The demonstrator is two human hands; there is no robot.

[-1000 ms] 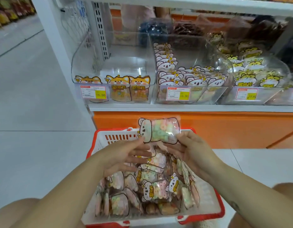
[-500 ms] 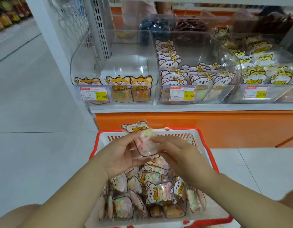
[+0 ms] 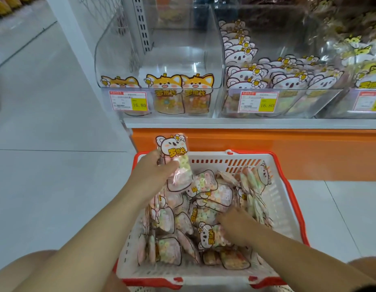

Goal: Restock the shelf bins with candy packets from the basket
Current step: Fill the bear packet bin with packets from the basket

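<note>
Left hand [image 3: 153, 172] pinches one clear koala-print candy packet [image 3: 176, 153] with pastel rings, upright, just above the far-left rim of the white plastic basket with red rim [image 3: 276, 199]. Right hand [image 3: 235, 226] is down inside the basket on the heap of matching packets [image 3: 212, 239]; blurred, cannot tell if it grips any. On the white shelf [image 3: 225, 123] above: left clear plastic bin [image 3: 111, 49], with three orange fox-print packets [image 3: 164, 93] at its front; middle clear bin [image 3: 277, 39], holding koala-print packets [image 3: 288, 81].
</note>
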